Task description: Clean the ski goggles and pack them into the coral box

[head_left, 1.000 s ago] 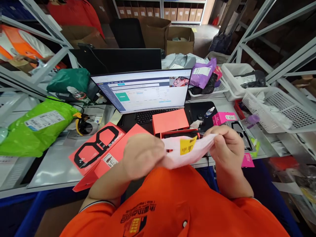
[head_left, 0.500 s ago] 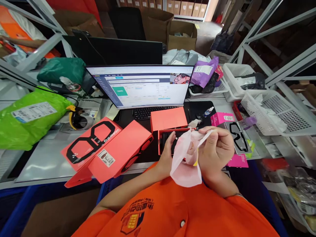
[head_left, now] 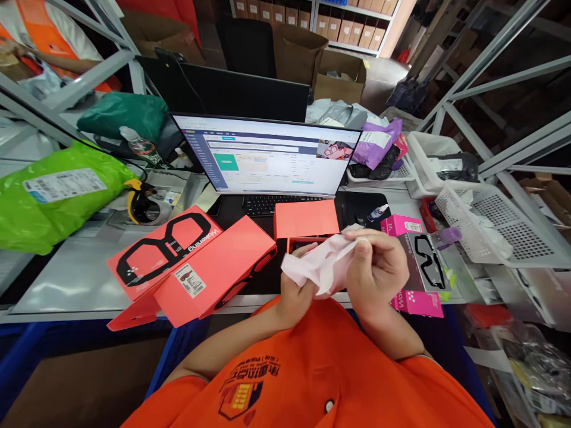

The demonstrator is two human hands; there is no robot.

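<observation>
A crumpled sheet of thin white tissue paper (head_left: pixel 328 264) stretches between my two hands, above the front edge of the desk. My right hand (head_left: pixel 379 267) pinches its right end between thumb and fingers. On the other side, my left hand (head_left: pixel 295 300) is closed around the lower left part, its fingers partly covered by the paper. Behind the tissue, an open coral box (head_left: pixel 292 244) shows only its rim and dark inside. A coral lid (head_left: pixel 306 219) lies just beyond it, near the keyboard (head_left: pixel 267 205).
Two coral boxes with black eyewear pictures (head_left: pixel 218 267) lie to the left. A monitor (head_left: pixel 267 160) stands ahead. To the right are a grey box (head_left: pixel 423 261), pink boxes (head_left: pixel 419 303) and white baskets (head_left: pixel 526 220). A green parcel (head_left: pixel 57 208) and tape dispenser (head_left: pixel 145 205) sit left.
The tissue paper, hanging down half a second ago, is now raised and bunched toward the left. My left hand has moved from beside the paper to underneath it. The view has shifted slightly.
</observation>
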